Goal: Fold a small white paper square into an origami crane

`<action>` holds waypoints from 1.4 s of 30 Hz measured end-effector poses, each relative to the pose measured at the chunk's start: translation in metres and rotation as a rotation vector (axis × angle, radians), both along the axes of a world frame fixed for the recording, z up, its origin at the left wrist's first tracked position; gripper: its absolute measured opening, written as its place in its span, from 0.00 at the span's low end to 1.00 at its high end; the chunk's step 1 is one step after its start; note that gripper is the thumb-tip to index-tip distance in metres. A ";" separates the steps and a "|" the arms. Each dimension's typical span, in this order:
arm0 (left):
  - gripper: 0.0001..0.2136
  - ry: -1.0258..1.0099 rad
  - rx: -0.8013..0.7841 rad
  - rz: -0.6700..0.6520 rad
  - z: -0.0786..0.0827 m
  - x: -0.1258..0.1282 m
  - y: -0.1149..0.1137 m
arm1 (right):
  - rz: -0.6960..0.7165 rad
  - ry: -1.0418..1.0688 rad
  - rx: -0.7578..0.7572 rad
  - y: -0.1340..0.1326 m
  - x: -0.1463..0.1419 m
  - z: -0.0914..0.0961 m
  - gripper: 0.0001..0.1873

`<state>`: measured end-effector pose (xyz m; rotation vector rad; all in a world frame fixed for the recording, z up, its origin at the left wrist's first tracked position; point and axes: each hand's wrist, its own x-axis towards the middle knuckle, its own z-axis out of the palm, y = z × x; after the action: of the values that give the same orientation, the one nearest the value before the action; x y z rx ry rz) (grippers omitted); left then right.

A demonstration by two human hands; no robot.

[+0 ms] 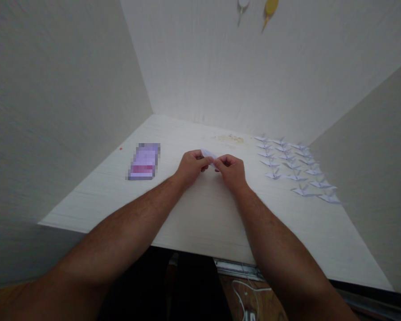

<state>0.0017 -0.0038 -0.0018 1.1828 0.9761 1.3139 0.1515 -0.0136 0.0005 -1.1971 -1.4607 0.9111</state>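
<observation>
A small piece of white paper is pinched between both hands above the bench.

The paper is gripped from about nine o'clock by the left hand and from about three o'clock by the right hand; both are closed to a fingertip pinch, thumbs nearly meeting; its visible long axis is slanted from ten towards four o'clock, with most of the exposed part seen over the left fingers; neither hand can be called nearer, since both are in contact; its hidden folds cannot be told; folded paper birds are set out in rows around three o'clock; a blurred purple rectangular object is seen at nine o'clock; no container can be made out.
</observation>
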 end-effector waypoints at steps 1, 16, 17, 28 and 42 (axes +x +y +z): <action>0.07 -0.010 -0.004 0.005 0.000 0.000 0.000 | 0.011 0.003 -0.005 0.000 0.000 0.000 0.11; 0.08 -0.033 -0.049 0.097 0.004 0.002 0.001 | -0.109 0.141 -0.006 -0.001 -0.001 0.005 0.12; 0.08 -0.033 -0.041 0.090 0.005 0.002 0.000 | -0.130 0.125 0.008 -0.001 -0.001 0.005 0.12; 0.11 -0.094 -0.029 -0.022 0.008 0.002 -0.004 | -0.106 0.091 0.053 -0.003 -0.002 0.004 0.09; 0.14 -0.008 -0.015 0.053 0.003 0.003 -0.002 | -0.105 0.038 -0.003 0.000 -0.002 0.000 0.10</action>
<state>0.0042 -0.0054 0.0010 1.1461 1.0159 1.3494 0.1494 -0.0135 0.0002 -1.2407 -1.3538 0.8597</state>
